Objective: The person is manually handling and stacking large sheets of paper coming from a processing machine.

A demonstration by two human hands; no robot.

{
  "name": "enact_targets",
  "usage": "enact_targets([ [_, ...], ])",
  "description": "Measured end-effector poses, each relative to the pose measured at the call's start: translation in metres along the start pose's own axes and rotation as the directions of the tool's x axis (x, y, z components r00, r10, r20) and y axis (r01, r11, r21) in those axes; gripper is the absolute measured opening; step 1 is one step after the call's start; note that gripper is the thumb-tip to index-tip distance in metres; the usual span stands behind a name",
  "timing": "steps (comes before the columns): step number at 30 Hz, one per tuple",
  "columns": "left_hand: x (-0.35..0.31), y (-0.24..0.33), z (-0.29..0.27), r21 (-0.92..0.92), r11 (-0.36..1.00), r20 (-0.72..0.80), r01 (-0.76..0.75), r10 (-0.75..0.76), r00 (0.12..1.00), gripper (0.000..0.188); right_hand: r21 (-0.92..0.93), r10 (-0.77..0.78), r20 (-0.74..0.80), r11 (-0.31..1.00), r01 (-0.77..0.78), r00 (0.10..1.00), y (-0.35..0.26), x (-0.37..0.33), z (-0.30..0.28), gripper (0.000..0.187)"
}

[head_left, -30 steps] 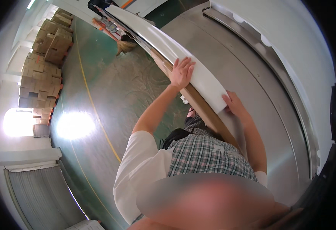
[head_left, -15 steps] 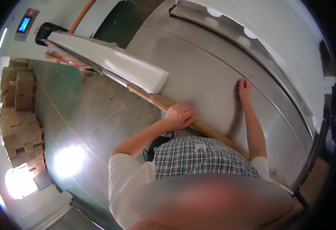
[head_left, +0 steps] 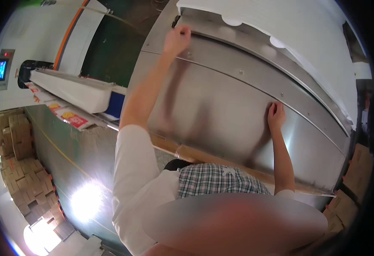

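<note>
My left hand (head_left: 178,41) is stretched out over the far left of a brushed metal table (head_left: 225,111), close to the corner of a large white sheet (head_left: 310,51). Its fingers are curled in, thumb near forefinger, and nothing shows between them. Lower and to the right, my right hand (head_left: 277,115) is loosely closed just above the metal, its shadow beside it. I see nothing in it, and it appears apart from the sheet. Rounded white tabs hang from the sheet's near edge over a raised metal ledge (head_left: 238,40).
A wooden strip (head_left: 195,154) edges the table in front of my checked apron (head_left: 221,179). At left, a long white machine arm (head_left: 74,89) has red and yellow printed film (head_left: 69,116) under it. A lit screen (head_left: 1,69) and stacked cardboard boxes (head_left: 25,179) stand beyond.
My left hand has moved from the table's near edge up to its far left, by the sheet's corner. The right hand stays over the metal. The view has shifted, and the machine arm looks drawn back left.
</note>
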State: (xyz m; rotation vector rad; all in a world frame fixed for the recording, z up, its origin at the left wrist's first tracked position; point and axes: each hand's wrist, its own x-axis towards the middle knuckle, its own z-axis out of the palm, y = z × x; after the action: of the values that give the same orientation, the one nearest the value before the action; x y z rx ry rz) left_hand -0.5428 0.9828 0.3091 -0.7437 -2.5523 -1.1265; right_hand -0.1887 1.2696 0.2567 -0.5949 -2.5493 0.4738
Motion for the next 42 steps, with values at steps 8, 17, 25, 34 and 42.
enact_targets([
  [8, 0.153, -0.116, 0.071, -0.558, 0.808, -0.241, 0.191, -0.377, 0.894, 0.024, -0.025, 0.011, 0.054, 1.0, -0.01, 0.998, -0.017, 0.004, -0.001, 0.007],
  [17, 0.168, -0.133, 0.114, -0.785, 0.568, -0.045, 0.246, -0.449, 0.892, 0.017, -0.055, 0.056, 0.083, 0.997, -0.052, 0.995, -0.013, 0.008, -0.005, 0.007],
  [25, 0.168, -0.143, 0.106, -0.817, 0.429, 0.154, 0.385, -0.481, 0.863, 0.015, -0.062, 0.065, 0.071, 0.996, -0.06, 0.995, -0.015, 0.01, -0.002, 0.006],
  [34, 0.133, -0.091, 0.08, -0.837, 0.395, 0.212, 0.378, -0.402, 0.891, 0.02, -0.091, 0.074, 0.074, 0.994, -0.068, 0.995, -0.011, 0.004, -0.005, 0.005],
  [42, 0.171, -0.062, 0.043, -0.054, 0.983, 0.408, 0.175, -0.138, 0.903, 0.042, -0.081, 0.046, 0.033, 0.996, -0.043, 0.998, -0.017, 0.01, -0.005, 0.006],
])
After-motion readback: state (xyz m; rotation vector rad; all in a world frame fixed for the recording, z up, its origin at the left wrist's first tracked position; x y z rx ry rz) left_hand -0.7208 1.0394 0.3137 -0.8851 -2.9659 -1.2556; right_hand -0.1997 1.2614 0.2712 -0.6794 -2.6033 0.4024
